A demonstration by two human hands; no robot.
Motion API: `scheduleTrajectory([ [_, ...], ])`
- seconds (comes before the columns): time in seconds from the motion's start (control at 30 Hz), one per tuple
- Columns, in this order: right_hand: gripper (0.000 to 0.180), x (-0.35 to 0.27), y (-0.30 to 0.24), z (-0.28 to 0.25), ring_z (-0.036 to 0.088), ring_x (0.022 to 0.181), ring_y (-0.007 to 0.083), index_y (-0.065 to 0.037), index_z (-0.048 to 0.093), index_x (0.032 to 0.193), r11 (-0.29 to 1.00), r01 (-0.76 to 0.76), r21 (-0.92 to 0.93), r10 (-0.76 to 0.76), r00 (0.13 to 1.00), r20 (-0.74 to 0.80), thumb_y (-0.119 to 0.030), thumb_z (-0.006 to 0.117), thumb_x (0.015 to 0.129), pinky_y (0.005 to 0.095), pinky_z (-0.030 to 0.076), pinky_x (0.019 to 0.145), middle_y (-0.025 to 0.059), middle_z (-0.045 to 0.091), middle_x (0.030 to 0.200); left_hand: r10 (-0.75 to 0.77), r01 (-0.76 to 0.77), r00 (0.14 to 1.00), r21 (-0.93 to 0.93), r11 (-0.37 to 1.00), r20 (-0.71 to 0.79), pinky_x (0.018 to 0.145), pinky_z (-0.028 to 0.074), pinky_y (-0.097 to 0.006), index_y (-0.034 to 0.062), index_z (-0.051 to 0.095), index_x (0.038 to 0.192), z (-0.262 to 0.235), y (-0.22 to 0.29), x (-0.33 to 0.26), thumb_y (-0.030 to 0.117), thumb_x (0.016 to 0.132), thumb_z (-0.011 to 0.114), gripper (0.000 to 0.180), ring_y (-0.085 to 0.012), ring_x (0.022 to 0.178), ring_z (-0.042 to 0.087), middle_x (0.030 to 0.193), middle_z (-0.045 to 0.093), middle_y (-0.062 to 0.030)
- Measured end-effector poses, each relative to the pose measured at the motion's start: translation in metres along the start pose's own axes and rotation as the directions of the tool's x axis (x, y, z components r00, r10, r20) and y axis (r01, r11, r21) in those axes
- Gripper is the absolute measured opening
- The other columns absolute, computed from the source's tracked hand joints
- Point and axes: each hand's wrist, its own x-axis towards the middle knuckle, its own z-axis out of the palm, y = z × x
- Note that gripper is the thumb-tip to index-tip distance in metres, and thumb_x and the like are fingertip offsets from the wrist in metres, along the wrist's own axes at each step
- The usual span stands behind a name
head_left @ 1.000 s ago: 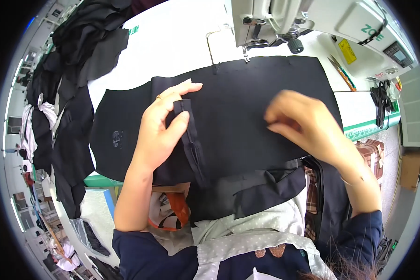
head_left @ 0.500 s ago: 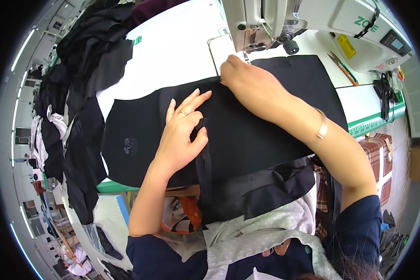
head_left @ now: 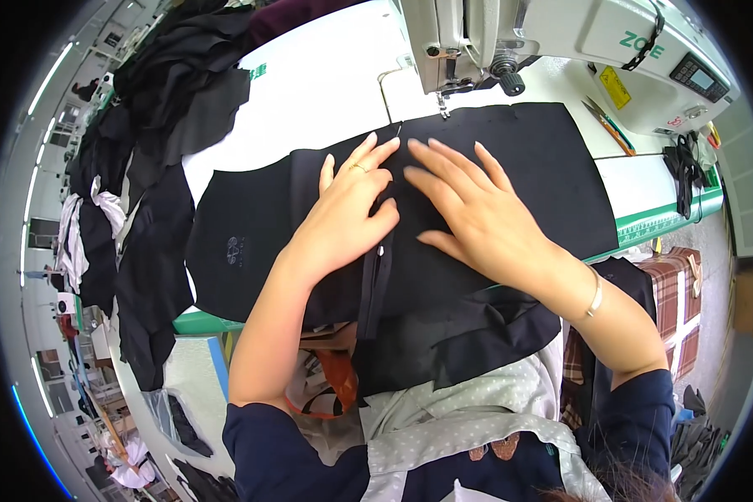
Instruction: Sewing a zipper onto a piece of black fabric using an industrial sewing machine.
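Note:
A wide black fabric piece point(head_left: 552, 184) lies across the sewing table, its far edge just in front of the presser foot point(head_left: 443, 107). My left hand point(head_left: 335, 217) rests on the fabric, fingers stretched toward the far edge and thumb apart. Under and below that hand runs a black zipper point(head_left: 376, 276), its small pull showing beside the thumb; its upper end is hidden. My right hand point(head_left: 485, 213) is spread palm down over the cloth, right of the left hand, holding nothing. At the left end of the piece is a small grey print point(head_left: 235, 251).
The white sewing machine point(head_left: 552, 33) stands at the far right, scissors point(head_left: 608, 125) beside it. Black garment pieces point(head_left: 184, 84) are heaped at the far left and hang over the edge. More black fabric point(head_left: 477, 339) drapes onto my lap. A plaid-covered box point(head_left: 676, 293) sits right of the table.
My right hand has come away from the presser foot, toward me, and its fingers have spread. The left hand has slid slightly right and away from me along the fabric.

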Motion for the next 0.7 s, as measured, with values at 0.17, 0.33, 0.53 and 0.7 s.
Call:
scheduleTrajectory([
  [0.17,0.054,-0.029,-0.022,0.006,0.05,0.129,0.0315,-0.011,0.065,0.124,0.78,0.348,0.52,-0.473,0.872,0.127,-0.054,0.057,0.092,0.054,0.031,0.109,0.0116,0.062,0.13,-0.035,0.034,0.999,-0.095,0.995,-0.01,0.119,0.01,-0.058,0.0019,0.041,0.077,-0.004,-0.021,-0.008,0.01,0.085,0.055,0.019,-0.0356,0.15,0.022,0.157,0.037,-0.0121],
  [0.33,0.031,-0.001,0.024,-0.015,0.067,0.098,0.0311,-0.01,0.069,0.11,0.86,0.11,0.499,-0.064,0.992,-0.108,-0.031,0.066,0.089,0.0417,0.052,0.085,0.0114,0.069,0.113,-0.046,-0.012,0.99,-0.412,0.911,-0.13,0.12,0.016,-0.051,0.0011,0.051,0.081,-0.012,-0.038,-0.022,0.005,0.082,0.054,0.005,-0.0312,0.147,0.032,0.145,0.053,-0.0134],
  [0.53,0.04,-0.001,-0.03,0.002,0.061,0.114,0.0268,-0.011,0.07,0.101,0.722,0.48,0.499,-0.531,0.846,-0.046,-0.043,0.072,0.079,0.0489,0.047,0.098,0.0098,0.066,0.115,-0.183,-0.133,0.927,-0.744,0.654,-0.327,0.117,0.03,-0.038,-0.0043,0.067,0.116,-0.003,-0.043,-0.026,0.003,0.074,0.044,0.049,-0.0247,0.13,0.052,0.126,0.065,-0.0127],
  [0.7,0.04,0.025,-0.022,0.01,0.061,0.109,0.0278,-0.009,0.066,0.109,0.96,0.211,0.183,-0.203,0.977,-0.06,-0.031,0.074,0.075,0.0432,0.048,0.094,0.012,0.063,0.116,-0.206,-0.137,0.929,-0.803,0.58,-0.307,0.114,0.032,-0.037,-0.0032,0.066,0.115,0.008,-0.04,-0.033,0.001,0.083,0.046,0.038,-0.0244,0.131,0.05,0.128,0.063,-0.0147],
])
